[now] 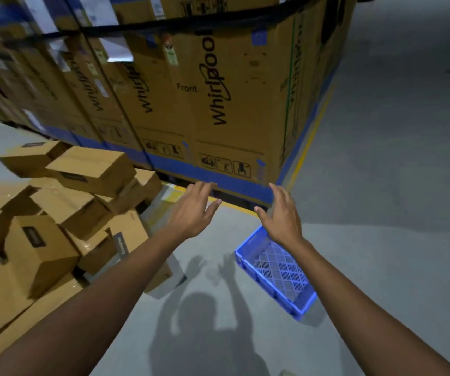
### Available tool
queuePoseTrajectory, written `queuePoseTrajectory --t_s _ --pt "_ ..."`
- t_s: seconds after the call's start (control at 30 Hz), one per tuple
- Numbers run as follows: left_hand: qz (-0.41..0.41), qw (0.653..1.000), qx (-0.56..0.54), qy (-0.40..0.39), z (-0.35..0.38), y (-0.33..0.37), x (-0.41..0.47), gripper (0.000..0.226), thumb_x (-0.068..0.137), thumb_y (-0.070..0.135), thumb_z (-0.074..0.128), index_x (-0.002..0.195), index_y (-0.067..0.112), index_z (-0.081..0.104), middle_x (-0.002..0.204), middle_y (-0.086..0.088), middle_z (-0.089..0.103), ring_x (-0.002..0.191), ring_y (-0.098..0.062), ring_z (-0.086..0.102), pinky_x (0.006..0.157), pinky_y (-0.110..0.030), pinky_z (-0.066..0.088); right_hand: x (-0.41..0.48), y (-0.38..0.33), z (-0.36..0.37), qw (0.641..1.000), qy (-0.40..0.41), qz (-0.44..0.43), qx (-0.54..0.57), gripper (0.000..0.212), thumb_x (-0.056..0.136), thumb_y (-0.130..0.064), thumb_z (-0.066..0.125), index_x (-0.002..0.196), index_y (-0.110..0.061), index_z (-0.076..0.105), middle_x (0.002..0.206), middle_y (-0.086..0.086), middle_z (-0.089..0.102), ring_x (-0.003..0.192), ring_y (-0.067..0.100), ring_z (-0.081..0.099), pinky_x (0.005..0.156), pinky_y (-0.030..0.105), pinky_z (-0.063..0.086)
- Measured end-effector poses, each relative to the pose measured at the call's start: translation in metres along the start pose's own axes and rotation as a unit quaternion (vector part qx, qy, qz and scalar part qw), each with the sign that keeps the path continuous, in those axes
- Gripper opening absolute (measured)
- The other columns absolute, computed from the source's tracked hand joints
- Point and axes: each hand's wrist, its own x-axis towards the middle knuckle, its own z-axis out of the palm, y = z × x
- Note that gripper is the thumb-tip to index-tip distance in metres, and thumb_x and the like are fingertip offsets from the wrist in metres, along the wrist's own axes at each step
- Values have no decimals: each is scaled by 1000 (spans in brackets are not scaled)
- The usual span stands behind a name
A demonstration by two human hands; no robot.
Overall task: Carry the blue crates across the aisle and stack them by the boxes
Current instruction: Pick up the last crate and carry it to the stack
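Observation:
A blue plastic crate point(275, 272) with a lattice bottom rests on the grey floor, right of centre, with nothing in it. My right hand point(282, 215) hovers above its far end, fingers spread, holding nothing. My left hand point(195, 210) is raised beside it to the left, also spread and empty, apart from the crate. A heap of small brown cardboard boxes point(64, 213) lies to the left of both hands.
Tall Whirlpool cartons point(218, 90) bound by a black strap stand just beyond my hands, with a yellow floor line point(310, 139) along their right side. Grey floor point(394, 158) stretches to the right. My shadow point(204, 329) falls on the floor below.

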Motion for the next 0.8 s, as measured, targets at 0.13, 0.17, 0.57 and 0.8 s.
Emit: queuePoseTrajectory --t_s 0.13,0.17,0.57,0.8 --pt "40 998 -14 -50 31 -6 28 44 99 40 45 136 17 40 131 -5 47 117 -28 45 89 -47 48 12 14 17 998 -10 51 -25 65 89 -30 65 145 -13 37 146 14 39 134 32 36 104 42 37" --pt "53 997 -19 -61 39 -8 33 44 98 38 48 136 17 41 131 -6 47 116 -29 46 88 -48 48 13 16 21 997 -10 66 -35 64 89 -29 65 145 -14 38 144 13 40 132 32 37 102 42 39" --pt "224 935 -38 -271 250 -84 72 29 90 30 53 115 16 59 124 -9 51 116 -31 47 89 -43 48 -23 115 158 947 -110 250 -169 39 86 -30 62 124 -24 54 120 4 58 113 27 56 90 38 48" --pt "228 894 5 -386 467 -101 78 28 90 29 48 113 17 58 123 -10 51 121 -31 45 96 -43 45 -30 280 286 896 -285 275 -201 34 86 -36 60 118 -25 58 120 2 62 114 25 56 90 34 48"
